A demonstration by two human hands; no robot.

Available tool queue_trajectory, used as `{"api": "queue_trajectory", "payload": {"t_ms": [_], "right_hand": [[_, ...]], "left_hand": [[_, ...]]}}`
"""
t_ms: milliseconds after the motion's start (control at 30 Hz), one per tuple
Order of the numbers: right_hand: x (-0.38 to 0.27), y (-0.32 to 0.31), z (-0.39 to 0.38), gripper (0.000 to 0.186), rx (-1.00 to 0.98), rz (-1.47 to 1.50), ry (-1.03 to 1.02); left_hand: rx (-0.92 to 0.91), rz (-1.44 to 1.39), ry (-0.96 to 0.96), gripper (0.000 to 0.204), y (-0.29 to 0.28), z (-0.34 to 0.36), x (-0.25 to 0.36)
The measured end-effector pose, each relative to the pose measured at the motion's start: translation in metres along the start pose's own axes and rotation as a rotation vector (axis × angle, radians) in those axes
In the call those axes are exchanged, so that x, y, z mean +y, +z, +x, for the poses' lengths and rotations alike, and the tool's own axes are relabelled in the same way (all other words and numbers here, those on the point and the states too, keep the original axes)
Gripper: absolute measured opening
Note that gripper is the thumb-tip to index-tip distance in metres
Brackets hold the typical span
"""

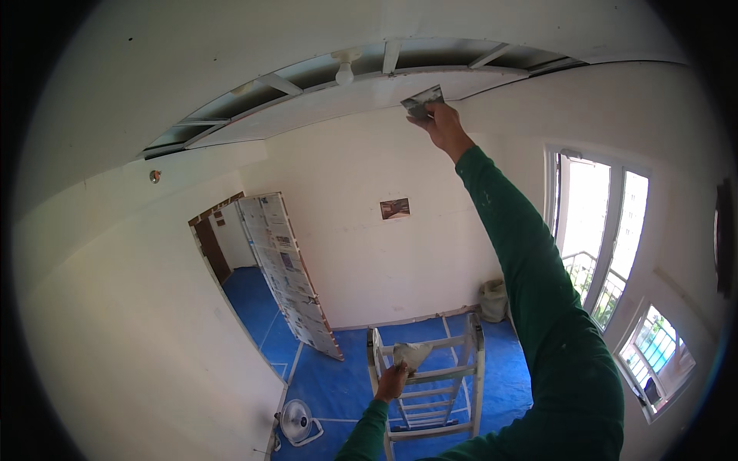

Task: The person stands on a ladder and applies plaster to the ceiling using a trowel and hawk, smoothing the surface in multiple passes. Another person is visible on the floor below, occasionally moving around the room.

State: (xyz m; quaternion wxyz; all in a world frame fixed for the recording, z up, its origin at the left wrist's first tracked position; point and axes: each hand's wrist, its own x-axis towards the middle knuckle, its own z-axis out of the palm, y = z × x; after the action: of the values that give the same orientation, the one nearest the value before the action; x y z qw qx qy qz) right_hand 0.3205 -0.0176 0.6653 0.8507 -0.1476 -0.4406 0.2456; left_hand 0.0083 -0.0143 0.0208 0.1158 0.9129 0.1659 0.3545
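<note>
Below, a beige sack [493,300] stands beyond a silver ladder [446,374]. Right fingers [436,115] pinch a flat grey scraper [423,97]; left fingers [399,371], a pale plate [413,354].

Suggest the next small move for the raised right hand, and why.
Probably draw the flat blade lightly along the white ceiling: the right hand holds it up near that surface, though contact cannot be told, while the left hand holds a pale flat piece lower down.
</note>
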Motion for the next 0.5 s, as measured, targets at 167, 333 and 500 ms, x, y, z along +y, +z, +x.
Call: {"api": "queue_trajectory", "payload": {"t_ms": [167,333,500], "right_hand": [[-0.021,0.056,0.061,0.034,-0.058,0.194,-0.045],[-0.031,0.089,0.095,0.032,-0.167,0.252,-0.106],[-0.039,0.107,0.11,0.034,-0.183,0.242,-0.154]], "left_hand": [[-0.132,-0.547,-0.387,0.041,-0.001,0.01,-0.005],[-0.104,-0.679,-0.418,0.05,0.005,0.019,-0.012],[-0.147,-0.28,-0.363,0.052,-0.001,0.017,-0.008]]}}
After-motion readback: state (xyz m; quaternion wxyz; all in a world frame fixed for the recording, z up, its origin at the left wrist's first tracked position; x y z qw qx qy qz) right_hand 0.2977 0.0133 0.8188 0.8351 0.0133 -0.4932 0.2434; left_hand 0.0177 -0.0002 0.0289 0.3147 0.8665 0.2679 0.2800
